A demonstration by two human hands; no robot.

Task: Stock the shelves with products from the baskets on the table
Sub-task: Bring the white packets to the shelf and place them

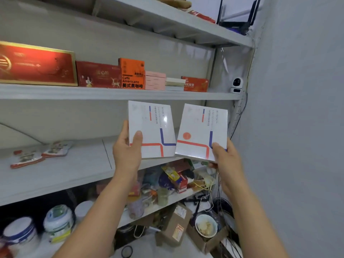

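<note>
Left hand (126, 151): it grips a white box (154, 127) by its lower left corner, thumb flat on the front face and the other fingers curled behind the left edge.

Right hand (226, 161): it grips a second white box (201, 131) by its lower right corner, thumb on the front face. The remaining fingers are under or behind the box and mostly hidden.

Both boxes are film-wrapped and printed with red and blue lines. They are held up side by side, faces toward the camera, with their lower inner corners meeting. The right one is tilted slightly clockwise. Neither rests on a shelf; they sit in the air in front of the gap above the middle shelf (74, 164).

Below the hands, a lower shelf (173, 199) carries mixed clutter. Tubs (57, 220) stand at near left, and a cardboard carton (176, 224) and a bowl (205, 225) sit lower right.

The middle shelf holds 2 flat packets (55, 148) at far left.

The upper shelf (111, 94) carries, left to right: a large red gift box (37, 64), a dark red box (98, 74), an orange coffee box (132, 73), a stack of pink boxes (155, 81), pale boxes (175, 83) and a red carton (195, 83).

A small white camera (236, 85) is mounted at far right by the wall.
</note>
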